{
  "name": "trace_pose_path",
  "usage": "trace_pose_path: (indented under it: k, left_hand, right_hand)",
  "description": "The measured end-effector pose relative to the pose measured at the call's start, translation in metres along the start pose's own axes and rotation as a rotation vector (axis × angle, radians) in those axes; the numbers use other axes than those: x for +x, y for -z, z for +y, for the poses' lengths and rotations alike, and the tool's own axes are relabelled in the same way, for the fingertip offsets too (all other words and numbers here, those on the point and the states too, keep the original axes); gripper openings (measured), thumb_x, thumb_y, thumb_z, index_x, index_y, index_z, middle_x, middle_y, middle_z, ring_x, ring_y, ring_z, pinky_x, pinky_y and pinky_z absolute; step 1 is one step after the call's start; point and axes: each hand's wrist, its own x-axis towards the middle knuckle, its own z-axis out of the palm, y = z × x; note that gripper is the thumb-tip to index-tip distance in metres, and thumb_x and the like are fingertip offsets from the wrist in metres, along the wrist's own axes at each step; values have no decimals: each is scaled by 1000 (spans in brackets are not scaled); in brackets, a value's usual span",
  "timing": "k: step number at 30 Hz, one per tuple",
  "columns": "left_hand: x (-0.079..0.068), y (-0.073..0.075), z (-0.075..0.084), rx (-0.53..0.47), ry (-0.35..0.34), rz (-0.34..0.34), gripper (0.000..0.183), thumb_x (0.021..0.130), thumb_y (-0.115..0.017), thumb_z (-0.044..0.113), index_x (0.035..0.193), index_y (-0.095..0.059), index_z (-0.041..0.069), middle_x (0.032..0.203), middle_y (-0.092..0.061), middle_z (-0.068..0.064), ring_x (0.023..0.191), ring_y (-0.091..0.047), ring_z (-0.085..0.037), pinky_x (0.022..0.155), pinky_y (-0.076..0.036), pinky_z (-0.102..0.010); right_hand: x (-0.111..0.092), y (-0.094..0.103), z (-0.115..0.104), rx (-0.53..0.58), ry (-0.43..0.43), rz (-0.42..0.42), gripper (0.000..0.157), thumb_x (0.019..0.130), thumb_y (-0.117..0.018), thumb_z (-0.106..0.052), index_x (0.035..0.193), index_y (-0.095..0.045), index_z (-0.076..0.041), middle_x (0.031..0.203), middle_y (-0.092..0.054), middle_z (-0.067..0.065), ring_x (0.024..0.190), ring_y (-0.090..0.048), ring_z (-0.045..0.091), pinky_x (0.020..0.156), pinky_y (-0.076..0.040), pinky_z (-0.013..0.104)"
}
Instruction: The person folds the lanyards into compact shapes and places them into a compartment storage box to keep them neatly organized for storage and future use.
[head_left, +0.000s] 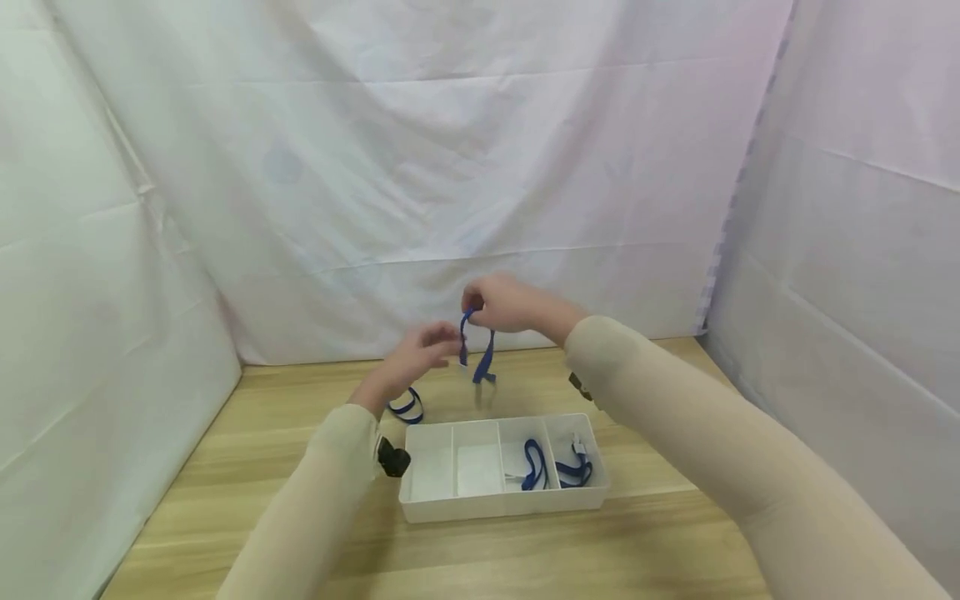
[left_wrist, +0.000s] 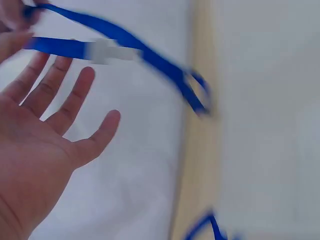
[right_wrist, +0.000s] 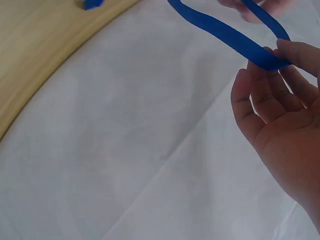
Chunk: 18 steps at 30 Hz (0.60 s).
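Note:
My right hand (head_left: pixel 504 303) is raised over the back of the table. Its thumb and fingers pinch a blue lanyard (right_wrist: pixel 220 32), whose two lengths hang down in the head view. A white plastic clip (left_wrist: pixel 112 51) shows on the strap. Just to the left is my left hand (head_left: pixel 420 354), palm facing the strap. In the left wrist view its fingers (left_wrist: pixel 75 107) are spread and fairly straight, with the thumb tip right at the strap. Below the left hand, another blue lanyard (head_left: pixel 407 408) lies on the table, partly hidden by the wrist.
A white divided box (head_left: pixel 502 504) stands on the wooden table (head_left: pixel 300 467) nearer to me. Its two right compartments hold a looped blue lanyard (head_left: pixel 534 467) and another with a white clip (head_left: pixel 577 467). White cloth (head_left: pixel 480 167) hangs behind and at both sides.

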Motion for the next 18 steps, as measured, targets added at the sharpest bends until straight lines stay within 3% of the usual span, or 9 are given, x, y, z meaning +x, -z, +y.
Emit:
trace_pose_path:
  k: [4, 7, 8, 11, 13, 18]
  left_hand:
    - [-4, -10, 33, -190, -39, 103, 36, 111, -57, 35, 123, -66, 3, 113, -70, -12, 115, -67, -28, 113, -53, -52]
    - [-8, -20, 52, -257, -57, 143, 27, 111, -58, 32, 110, -68, 7, 92, -70, -2, 96, -69, -20, 105, -58, -44]
    - [-10, -24, 57, -285, -69, 147, 25, 112, -57, 29, 108, -68, 7, 88, -69, 1, 92, -69, -18, 102, -58, -41]
    - [-15, -35, 71, -404, -108, 156, 25, 113, -55, 25, 104, -65, 4, 80, -68, 1, 84, -66, -17, 95, -59, -36]
    - [-19, -41, 79, -463, -132, 162, 26, 113, -54, 26, 105, -64, 4, 81, -67, 1, 83, -65, -17, 92, -60, -34]
    - [-30, -54, 90, -532, -169, 181, 28, 114, -52, 29, 108, -62, 4, 81, -68, 1, 83, -64, -18, 88, -58, -32]
  right_hand:
    - [-11, 13, -1, 40, 38, 57, 14, 104, -65, -11, 115, -71, -5, 107, -75, 10, 99, -71, 22, 89, -59, 36]
    - [-22, 18, 1, 81, 130, 104, 4, 103, -62, -4, 102, -65, -6, 96, -71, 9, 91, -72, 21, 82, -60, 34]
    - [-26, 19, 1, 79, 181, 123, 10, 102, -59, 0, 96, -62, -7, 92, -69, 9, 88, -71, 20, 80, -59, 33]
    - [-38, 19, 3, 4, 364, 210, 22, 100, -52, 9, 87, -58, -8, 83, -65, 8, 77, -65, 20, 73, -55, 33]
    - [-46, 17, 5, -80, 477, 302, 26, 99, -52, 12, 87, -66, -6, 86, -70, 9, 78, -67, 21, 73, -57, 35]
    - [-61, 14, 10, -225, 598, 522, 22, 97, -63, 11, 99, -81, -1, 111, -78, 15, 95, -77, 30, 82, -64, 39]
